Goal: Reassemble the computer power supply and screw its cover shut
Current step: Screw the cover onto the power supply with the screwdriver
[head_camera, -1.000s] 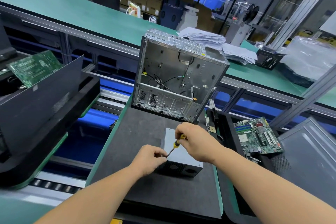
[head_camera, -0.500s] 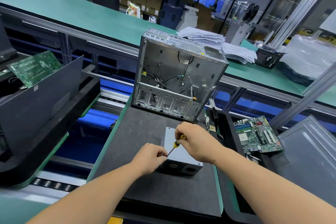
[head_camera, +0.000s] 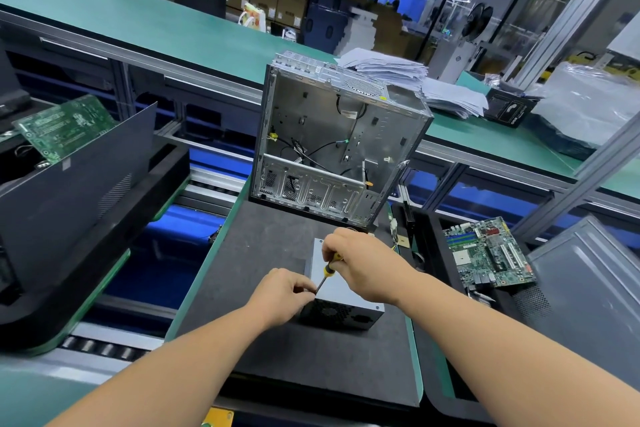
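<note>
— Power supply (head_camera: 341, 291) on the dark mat (head_camera: 277, 350) of the worktop (head_camera: 194, 291), directly beneath both hands, grey cover up, fan grille facing the camera.

— And the grips?

— Right hand (head_camera: 363, 265) curled shut around the yellow-and-black handle of a screwdriver (head_camera: 327, 272), shaft slanting down-left to the unit's near-left top corner. Left hand (head_camera: 282, 295) pinched closed at the shaft's tip, fingertips (head_camera: 306, 289) touching the cover's edge; whether pinching a screw or only the tip, impossible to tell.

— Counts?

— One power supply, one screwdriver, two bare hands. One stripped computer case (head_camera: 341, 149) standing open just behind the unit, loose cables inside. Two green circuit boards: a motherboard (head_camera: 488, 251) in the tray to the right, another board (head_camera: 65, 126) well off to the left. One stack of papers (head_camera: 408, 80) behind the case.

— Any writing?

— Pale print on a small black box (head_camera: 510, 111) at far right, upside down and too small to read. No label legible on the power supply.
</note>
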